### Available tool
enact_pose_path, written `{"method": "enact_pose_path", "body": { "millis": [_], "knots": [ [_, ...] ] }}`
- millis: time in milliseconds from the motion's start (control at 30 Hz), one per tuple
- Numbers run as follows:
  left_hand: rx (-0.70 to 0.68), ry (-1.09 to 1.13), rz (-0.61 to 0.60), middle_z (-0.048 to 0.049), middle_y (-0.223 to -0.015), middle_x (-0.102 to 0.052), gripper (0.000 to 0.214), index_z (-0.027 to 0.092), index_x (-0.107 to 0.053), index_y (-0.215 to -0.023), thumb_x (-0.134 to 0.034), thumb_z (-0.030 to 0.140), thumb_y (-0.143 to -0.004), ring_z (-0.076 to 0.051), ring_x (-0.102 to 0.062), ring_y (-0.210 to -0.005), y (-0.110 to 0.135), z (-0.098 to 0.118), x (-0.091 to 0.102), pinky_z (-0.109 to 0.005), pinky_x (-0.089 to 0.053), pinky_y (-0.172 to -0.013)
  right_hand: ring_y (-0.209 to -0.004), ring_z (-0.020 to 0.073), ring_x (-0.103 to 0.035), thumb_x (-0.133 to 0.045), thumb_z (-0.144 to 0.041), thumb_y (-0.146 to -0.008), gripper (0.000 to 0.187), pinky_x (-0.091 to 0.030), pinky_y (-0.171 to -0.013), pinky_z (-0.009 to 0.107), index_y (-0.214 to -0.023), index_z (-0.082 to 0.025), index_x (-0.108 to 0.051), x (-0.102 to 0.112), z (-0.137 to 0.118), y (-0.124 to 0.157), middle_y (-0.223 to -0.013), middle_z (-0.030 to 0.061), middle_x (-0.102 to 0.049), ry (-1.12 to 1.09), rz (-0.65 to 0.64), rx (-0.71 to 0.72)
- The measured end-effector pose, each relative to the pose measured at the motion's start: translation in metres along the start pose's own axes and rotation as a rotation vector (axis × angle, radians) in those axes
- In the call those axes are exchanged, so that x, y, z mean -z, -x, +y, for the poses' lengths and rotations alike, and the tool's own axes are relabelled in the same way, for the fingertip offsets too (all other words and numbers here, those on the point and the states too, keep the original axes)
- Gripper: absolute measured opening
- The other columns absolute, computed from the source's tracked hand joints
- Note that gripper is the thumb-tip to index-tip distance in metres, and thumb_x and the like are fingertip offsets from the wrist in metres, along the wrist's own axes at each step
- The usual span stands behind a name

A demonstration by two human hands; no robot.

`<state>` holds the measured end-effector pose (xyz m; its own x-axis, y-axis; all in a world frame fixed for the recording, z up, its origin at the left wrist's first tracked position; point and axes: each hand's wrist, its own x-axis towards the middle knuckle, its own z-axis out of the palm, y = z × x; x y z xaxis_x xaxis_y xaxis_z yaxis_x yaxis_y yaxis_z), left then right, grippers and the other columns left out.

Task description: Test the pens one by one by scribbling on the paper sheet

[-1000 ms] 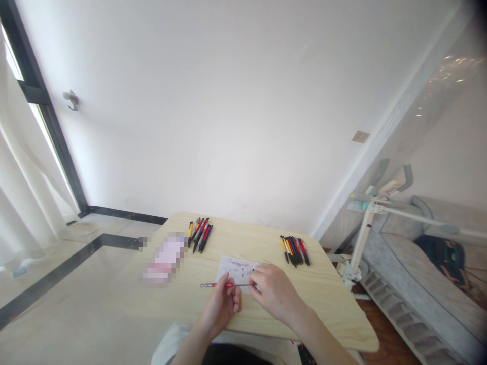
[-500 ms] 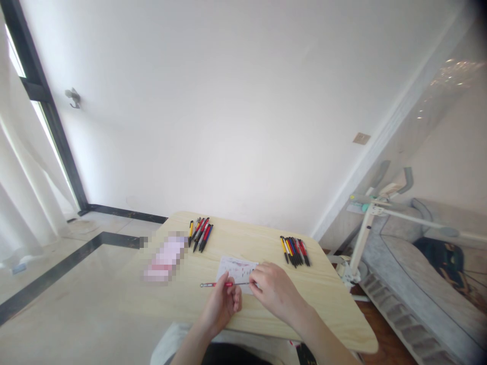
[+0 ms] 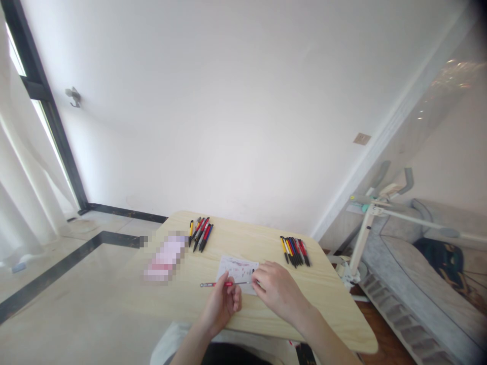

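Observation:
My left hand (image 3: 222,306) is closed around a red pen barrel (image 3: 207,285), held level with its silver-and-white end sticking out to the left. From the barrel's right end runs a thin dark pen refill (image 3: 242,283). The fingertips of my right hand (image 3: 279,293) pinch the refill's far end, and the tip itself is hidden by the fingers. Beneath both hands a printed sheet of paper (image 3: 232,264) lies on the light wooden table (image 3: 247,241).
Several pens (image 3: 201,234) lie in a loose bunch at the back left. Another row of pens (image 3: 294,251) lies at the right. A blurred pink item (image 3: 165,258) is at the left edge. Beyond the table's right side stand a white metal frame (image 3: 363,238) and a grey sofa (image 3: 414,263).
My right hand has shifted slightly to the right, away from my left hand, with a little more of the refill showing. The left hand and barrel look still.

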<state>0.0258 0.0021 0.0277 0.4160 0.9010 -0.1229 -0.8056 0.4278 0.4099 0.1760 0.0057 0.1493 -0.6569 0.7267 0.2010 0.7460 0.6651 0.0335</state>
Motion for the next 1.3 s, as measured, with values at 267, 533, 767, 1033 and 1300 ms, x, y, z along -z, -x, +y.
{"method": "enact_pose_path", "body": {
  "millis": [267, 533, 767, 1033, 1300],
  "knots": [
    [0.002, 0.019, 0.013, 0.0056, -0.047, -0.044, 0.038, 0.020, -0.033, -0.057, -0.052, 0.044, -0.080, -0.007, -0.038, -0.039, 0.000, 0.001, -0.002, -0.021, -0.020, -0.044, -0.074, 0.0146, -0.051, -0.052, -0.016, -0.084, 0.016, -0.033, -0.069, 0.025, -0.068, -0.019, -0.057, -0.004, 0.006, 0.004, -0.073, -0.0002, -0.060, -0.013, 0.018, -0.020],
    [0.012, 0.024, 0.021, 0.0054, -0.048, -0.044, 0.037, 0.020, -0.033, -0.058, -0.051, 0.043, -0.081, -0.007, -0.039, -0.039, 0.001, 0.001, -0.002, -0.021, -0.020, -0.044, -0.075, 0.0150, -0.051, -0.053, -0.016, -0.083, 0.014, -0.034, -0.069, 0.026, -0.071, -0.020, -0.058, 0.000, 0.011, 0.010, -0.074, -0.0006, -0.058, -0.037, 0.025, -0.057],
    [0.001, 0.022, -0.008, 0.0047, -0.048, -0.045, 0.038, 0.020, -0.033, -0.057, -0.049, 0.044, -0.082, -0.007, -0.039, -0.039, 0.000, 0.000, 0.002, -0.021, -0.019, -0.044, -0.078, 0.0152, -0.051, -0.054, -0.016, -0.083, 0.013, -0.036, -0.070, 0.025, -0.071, -0.020, -0.059, 0.001, 0.015, 0.009, -0.076, 0.0001, -0.057, -0.068, 0.048, -0.103],
    [0.006, 0.015, -0.001, 0.0047, -0.047, -0.046, 0.039, 0.020, -0.032, -0.056, -0.052, 0.045, -0.079, -0.007, -0.038, -0.038, 0.000, 0.001, 0.001, -0.021, -0.019, -0.044, -0.077, 0.0158, -0.052, -0.052, -0.013, -0.083, 0.012, -0.036, -0.070, 0.025, -0.077, -0.021, -0.059, -0.004, 0.021, 0.010, -0.076, 0.0003, -0.059, -0.136, 0.066, -0.120],
    [0.006, 0.008, -0.017, 0.0040, -0.047, -0.047, 0.039, 0.020, -0.033, -0.055, -0.049, 0.045, -0.081, -0.007, -0.039, -0.037, -0.001, 0.002, 0.000, -0.021, -0.019, -0.044, -0.076, 0.0160, -0.053, -0.050, -0.012, -0.079, 0.014, -0.037, -0.068, 0.025, -0.083, -0.022, -0.059, -0.014, 0.028, 0.006, -0.076, 0.0003, -0.059, -0.199, 0.092, -0.166]
  ]
}}
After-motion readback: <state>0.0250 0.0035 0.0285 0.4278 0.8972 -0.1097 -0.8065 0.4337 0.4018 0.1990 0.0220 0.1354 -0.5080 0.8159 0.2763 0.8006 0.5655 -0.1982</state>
